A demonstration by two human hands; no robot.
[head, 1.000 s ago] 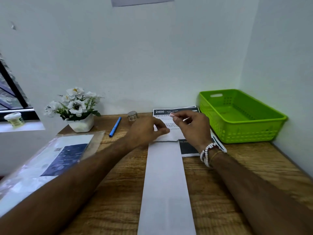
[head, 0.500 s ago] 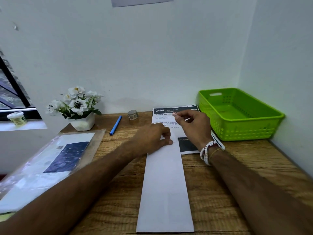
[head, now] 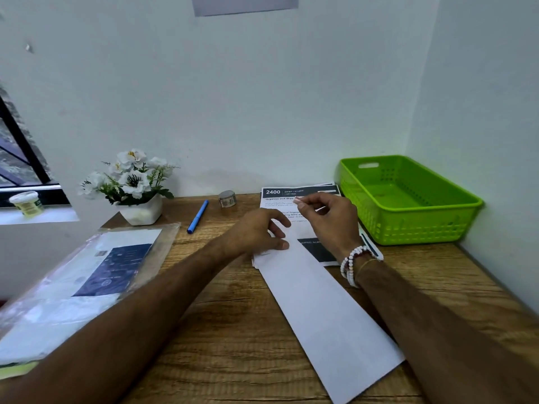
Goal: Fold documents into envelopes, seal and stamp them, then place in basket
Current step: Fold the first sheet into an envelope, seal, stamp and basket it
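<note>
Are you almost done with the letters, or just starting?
Closer to starting. The green basket looks empty. One long white envelope lies on the desk, its far end pinned by the left hand. The right hand pinches something small and thin above it. More printed sheets wait behind, and no stamp shows.

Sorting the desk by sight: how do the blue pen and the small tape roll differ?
The blue pen is long, slim and lies flat at a slant; the tape roll is short, round, greyish and stands on its flat end. The pen lies left of the roll. Both rest untouched on the wooden desk near the wall.
</note>
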